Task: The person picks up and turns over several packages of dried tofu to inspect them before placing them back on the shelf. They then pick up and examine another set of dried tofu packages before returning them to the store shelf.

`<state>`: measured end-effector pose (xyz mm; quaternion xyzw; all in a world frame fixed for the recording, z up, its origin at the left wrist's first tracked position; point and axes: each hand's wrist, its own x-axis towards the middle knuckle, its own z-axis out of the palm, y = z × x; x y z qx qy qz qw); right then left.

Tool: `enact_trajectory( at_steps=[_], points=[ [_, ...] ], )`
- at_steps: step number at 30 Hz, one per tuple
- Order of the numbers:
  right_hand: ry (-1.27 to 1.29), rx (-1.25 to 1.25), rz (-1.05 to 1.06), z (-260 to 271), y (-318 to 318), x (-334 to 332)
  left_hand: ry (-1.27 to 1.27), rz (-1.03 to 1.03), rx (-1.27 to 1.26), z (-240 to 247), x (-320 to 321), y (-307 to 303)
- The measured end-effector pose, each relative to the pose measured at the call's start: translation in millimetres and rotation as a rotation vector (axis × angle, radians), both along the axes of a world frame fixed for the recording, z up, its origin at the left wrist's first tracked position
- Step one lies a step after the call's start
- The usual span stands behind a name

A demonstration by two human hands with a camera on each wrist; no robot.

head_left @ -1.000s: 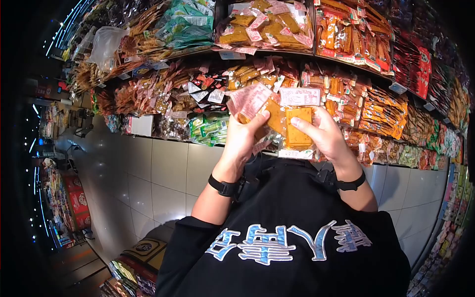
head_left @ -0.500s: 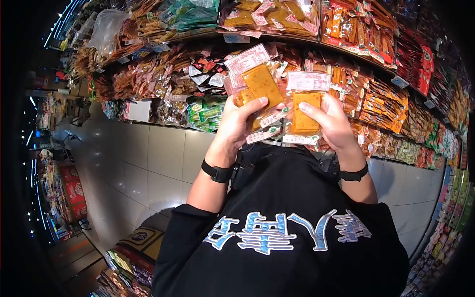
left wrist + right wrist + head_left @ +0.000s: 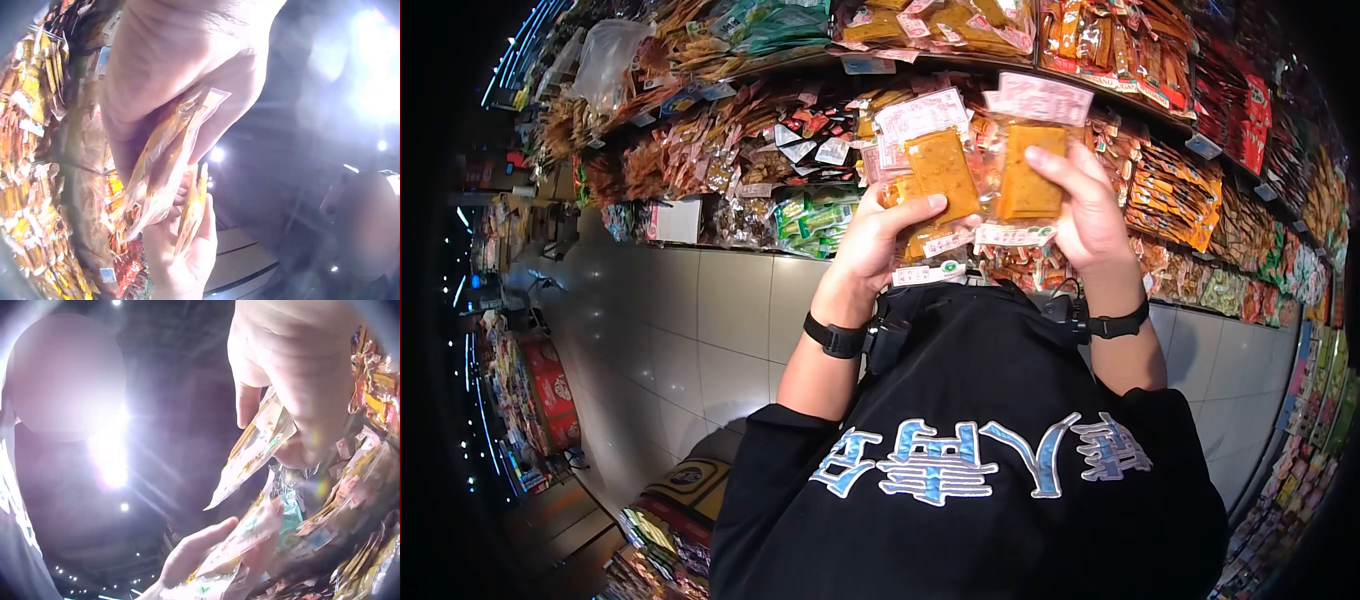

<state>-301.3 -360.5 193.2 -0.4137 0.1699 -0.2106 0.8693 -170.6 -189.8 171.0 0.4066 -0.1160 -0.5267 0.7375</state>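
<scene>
In the head view the left hand [image 3: 874, 240] grips a few overlapping clear packets [image 3: 941, 176] of orange-brown slabs, its thumb across the front one. Beside them the right hand [image 3: 1090, 205] holds another packet [image 3: 1034, 190] upright, thumb on its face and fingers behind. Pink-and-white printed labels top the packets. The left wrist view shows the left hand [image 3: 181, 56] round packets [image 3: 172, 159] seen edge-on, with the right hand [image 3: 181, 256] beyond. In the right wrist view a packet [image 3: 253, 440] hangs from the right hand [image 3: 300, 369].
Shelves of packaged snacks cross the scene behind the hands, with orange packets [image 3: 1175, 200] at right and green ones [image 3: 814, 222] at left. A clear plastic bag [image 3: 610, 65] hangs at upper left. Tiled floor [image 3: 735, 300] lies below; stacked goods [image 3: 685, 490] stand at lower left.
The right hand has raised its packet up and to the right. The left hand's packets have come upright and fanned out, their faces now showing more fully.
</scene>
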Motion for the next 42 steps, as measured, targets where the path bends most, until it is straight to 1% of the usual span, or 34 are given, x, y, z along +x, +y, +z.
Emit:
enact_trajectory(
  at_steps=[1, 2, 5, 6, 8, 10, 12, 15, 19, 23, 26, 32, 36, 41, 42],
  points=[
    [0.027, -0.050, -0.007, -4.2, 6.7, 4.8, -0.031, -0.002, 0.018, -0.9, -0.8, -0.2],
    [0.034, -0.092, 0.070, -4.1, 11.4, 7.1, -0.062, -0.003, 0.036, -2.7, -1.9, -0.3],
    [0.068, -0.009, 0.154, -7.8, 22.3, 7.9, -0.131, 0.033, 0.061, -3.2, -5.1, -1.7],
    [0.083, -0.018, 0.127, -9.4, 22.6, 7.9, -0.150, 0.054, 0.065, -2.9, -5.6, -1.4],
    [0.114, -0.033, 0.073, -15.5, 20.7, 6.1, -0.038, 0.041, 0.024, -4.7, -3.6, 1.2],
    [0.062, 0.002, 0.035, -20.2, 12.8, 4.0, 0.070, 0.057, -0.005, -15.6, -0.9, 2.9],
    [0.018, 0.033, 0.017, -18.7, 9.0, 2.2, 0.033, 0.058, -0.027, -12.0, -2.4, 2.1],
    [0.024, -0.026, -0.095, -19.0, 4.7, -1.4, -0.068, 0.087, -0.036, -13.2, -6.6, -2.2],
    [0.004, 0.025, -0.163, -19.9, -12.0, -10.1, -0.022, 0.027, -0.189, -3.2, -7.8, -2.9],
    [0.006, 0.042, -0.173, -15.8, -22.9, -18.6, -0.061, 0.008, -0.175, -6.1, -6.4, -2.3],
    [-0.025, 0.051, -0.148, -17.5, -27.8, -20.7, -0.076, -0.019, -0.164, -10.0, -5.2, -1.9],
    [-0.003, 0.089, -0.073, -17.6, -25.9, -21.3, 0.033, -0.039, -0.174, -4.7, -5.5, -4.4],
    [0.002, 0.102, -0.044, -15.5, -19.2, -17.4, 0.003, 0.024, -0.108, 2.6, -8.0, -5.8],
    [0.058, 0.082, 0.036, -11.7, -3.9, -6.3, -0.001, 0.103, -0.033, -11.4, -8.3, -8.9],
    [0.080, 0.065, 0.058, -11.3, -0.4, -4.2, -0.005, 0.087, -0.030, -12.6, -8.6, -8.7]
  ],
)
